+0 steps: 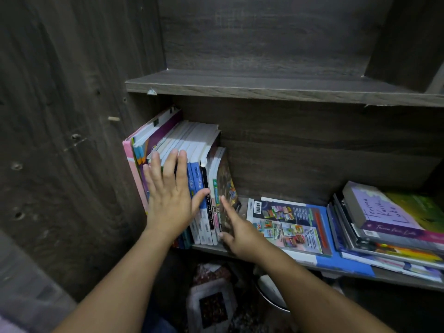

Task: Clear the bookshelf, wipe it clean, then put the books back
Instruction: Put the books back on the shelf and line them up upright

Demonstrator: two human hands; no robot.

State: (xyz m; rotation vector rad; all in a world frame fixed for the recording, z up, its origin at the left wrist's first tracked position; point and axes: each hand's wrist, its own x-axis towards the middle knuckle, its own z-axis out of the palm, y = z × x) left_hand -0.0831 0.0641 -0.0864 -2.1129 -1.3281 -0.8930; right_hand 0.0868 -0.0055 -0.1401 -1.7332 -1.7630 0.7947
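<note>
Several standing books [197, 183], one flat stack [384, 227], inside the bookshelf [264, 88].

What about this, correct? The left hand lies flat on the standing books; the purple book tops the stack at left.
Wrong side: the head view shows the purple book topping the stack at right. The left hand does lie flat on the standing books.

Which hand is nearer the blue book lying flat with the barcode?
Right. The right hand is just left of the blue book; the left hand presses the upright books farther left.
</note>
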